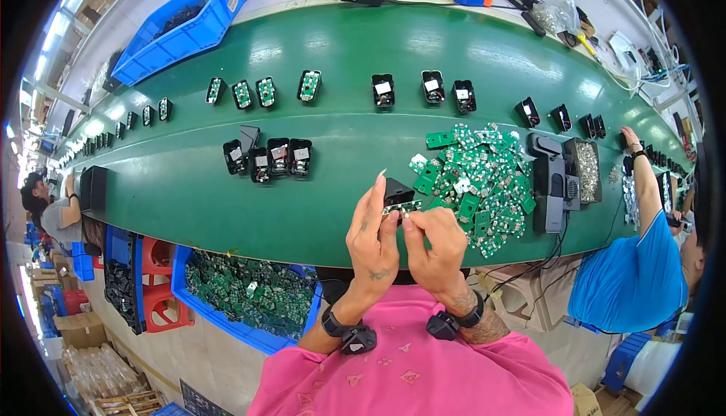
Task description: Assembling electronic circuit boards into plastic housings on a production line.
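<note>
Above the near edge of the table, my left hand (371, 228) is closed round a small black plastic housing (398, 190). A green circuit board (411, 206) sits at the housing's near side, tilted toward me. My right hand (439, 240) pinches that board at its near edge, thumb and forefinger close to the left thumb. Fingers partly cover both parts, so how far the board is inside cannot be seen. Just right of my hands lies a heap of loose green circuit boards (484, 181). Several black housings with wires inside (280, 157) stand to the left.
A row of black housings (309, 86) runs along the green table (340, 128). Right of the heap stand a grey-black device (549, 185) and a tray of small metal parts (586, 170). A blue bin of boards (178, 284) sits below left. A person in blue (631, 272) reaches in at right.
</note>
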A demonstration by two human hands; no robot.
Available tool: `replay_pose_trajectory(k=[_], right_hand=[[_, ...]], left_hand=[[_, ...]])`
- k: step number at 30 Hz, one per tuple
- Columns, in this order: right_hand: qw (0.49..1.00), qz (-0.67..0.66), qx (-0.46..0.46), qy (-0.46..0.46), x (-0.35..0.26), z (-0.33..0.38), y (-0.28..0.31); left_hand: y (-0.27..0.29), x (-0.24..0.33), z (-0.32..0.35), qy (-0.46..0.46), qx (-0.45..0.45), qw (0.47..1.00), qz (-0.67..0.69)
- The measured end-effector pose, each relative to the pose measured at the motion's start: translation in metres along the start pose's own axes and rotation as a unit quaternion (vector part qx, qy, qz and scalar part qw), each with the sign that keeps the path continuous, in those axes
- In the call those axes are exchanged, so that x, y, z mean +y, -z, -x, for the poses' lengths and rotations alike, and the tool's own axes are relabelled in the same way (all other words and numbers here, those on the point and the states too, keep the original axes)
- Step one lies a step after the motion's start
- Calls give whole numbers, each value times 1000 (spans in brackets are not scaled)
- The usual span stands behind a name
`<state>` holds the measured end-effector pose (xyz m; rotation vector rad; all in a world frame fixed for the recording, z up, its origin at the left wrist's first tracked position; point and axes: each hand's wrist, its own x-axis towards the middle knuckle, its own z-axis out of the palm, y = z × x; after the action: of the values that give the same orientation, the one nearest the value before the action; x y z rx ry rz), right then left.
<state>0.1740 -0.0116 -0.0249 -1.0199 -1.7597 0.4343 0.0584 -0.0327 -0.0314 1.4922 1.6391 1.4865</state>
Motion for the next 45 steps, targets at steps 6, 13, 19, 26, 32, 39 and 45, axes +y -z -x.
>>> replay_pose_trajectory(k=[6, 13, 19, 26, 32, 39, 45], right_hand=[[993, -27, -104, -51, -14, -20, 24], [984, -56, -144, -84, -14, -23, 29], [978, -78, -158, -114, -14, -25, 31], [973, -78, -168, -138, -13, -22, 27], [959, -107, -180, -191, -9, -20, 23], [978, -47, -157, -126, -9, -21, 13], [974, 12, -170, -150, -2, -16, 4]], left_hand=[[8, 6, 1, -55, 1, 998, -9], [11, 7, -4, -113, -18, 993, -23], [19, 2, -8, -133, -53, 989, -20], [19, 5, -3, -151, -50, 981, -110], [16, 1, 2, -106, -25, 992, -68], [14, -2, 2, -110, -25, 989, -92], [10, -16, -7, -60, -17, 993, -101]])
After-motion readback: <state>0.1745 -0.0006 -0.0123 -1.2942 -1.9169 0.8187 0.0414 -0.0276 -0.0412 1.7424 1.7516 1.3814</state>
